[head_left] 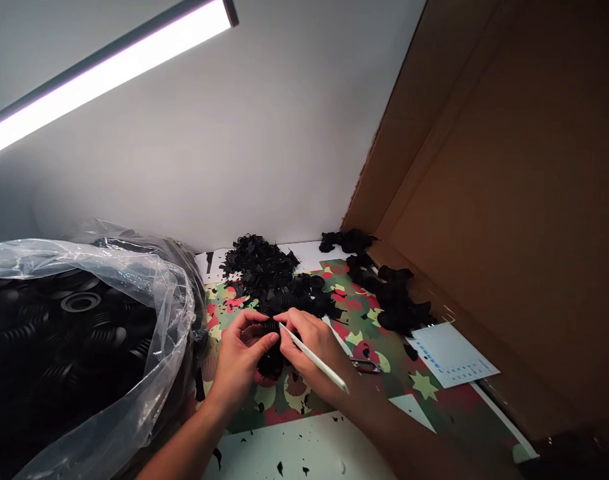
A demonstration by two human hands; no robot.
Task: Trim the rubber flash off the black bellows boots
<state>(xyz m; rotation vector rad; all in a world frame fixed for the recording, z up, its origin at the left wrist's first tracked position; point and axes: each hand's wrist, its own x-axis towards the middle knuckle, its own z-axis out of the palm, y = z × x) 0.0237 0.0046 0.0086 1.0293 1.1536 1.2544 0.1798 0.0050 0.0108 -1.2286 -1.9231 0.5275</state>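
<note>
Between the thumb and fingers of my left hand (pixel 238 357) is a small black ribbed part (pixel 270 325), mostly covered by my fingers. My right hand (pixel 312 343) grips a slim white pen-shaped tool (pixel 320 365). The front end of the tool meets the black part, but its tip is too small to make out. Both hands come together over a patterned sheet (pixel 294 410) in green, red and yellow. Just beyond them lies a heap of thin black scraps (pixel 259 263), with more black pieces beneath my fingers.
A clear plastic bag (pixel 177 293) full of black ribbed parts stands at the left. More black pieces (pixel 392 290) line the right side, near a white printed card (pixel 454 353) and a cardboard wall (pixel 499 220). A lamp (pixel 119 67) hangs above.
</note>
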